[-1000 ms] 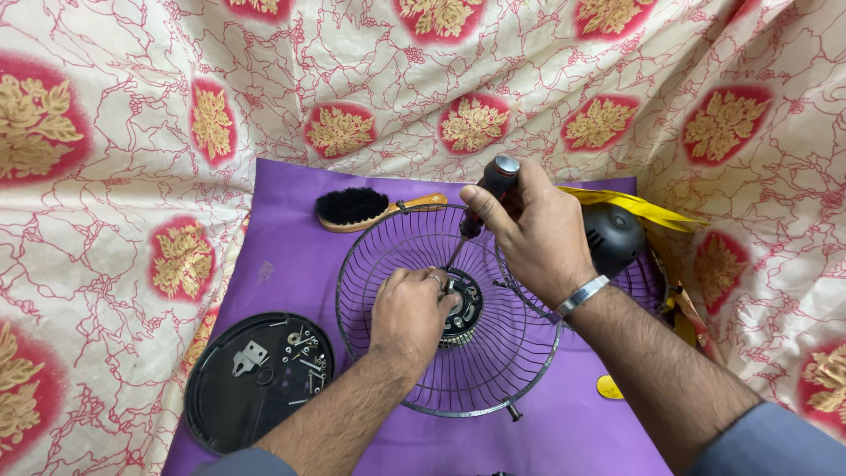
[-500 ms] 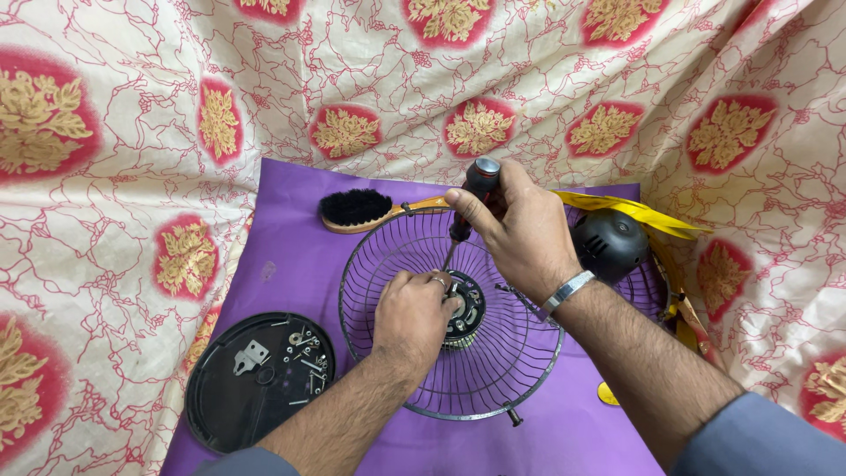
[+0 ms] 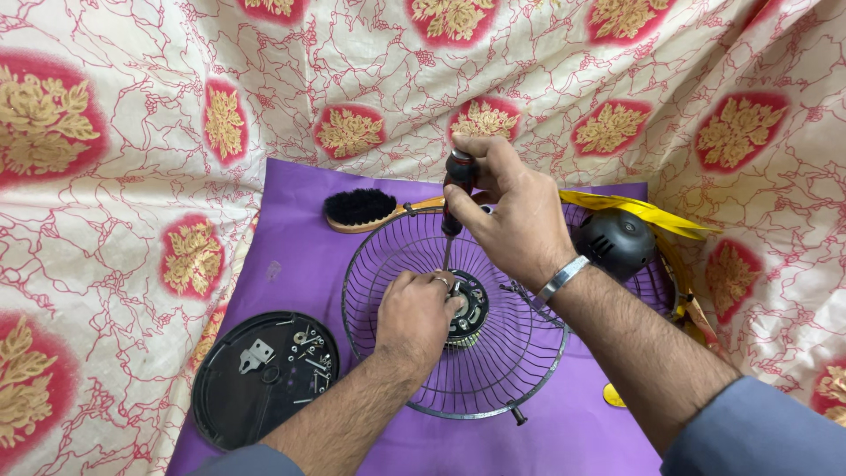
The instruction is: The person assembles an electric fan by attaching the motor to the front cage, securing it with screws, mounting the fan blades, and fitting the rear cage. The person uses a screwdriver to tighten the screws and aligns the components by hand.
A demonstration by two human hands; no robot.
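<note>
Brush [image 3: 359,209], black lid [image 3: 264,377], purple mat [image 3: 291,256]

Wire fan guard and screwdriver on purple mat

Your dark wire fan guard [image 3: 458,353] lies dish-up, round black hub [image 3: 467,308] at centre; the black-handled screwdriver [image 3: 453,198] stands near-upright, tip at the hub.

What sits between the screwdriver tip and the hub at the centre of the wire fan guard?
Nothing visible blocks it. The right hand holds the screwdriver nearly upright, its shaft running down to the hub inside the wire fan guard. The left hand rests on the hub beside the tip, hiding the contact.
</note>
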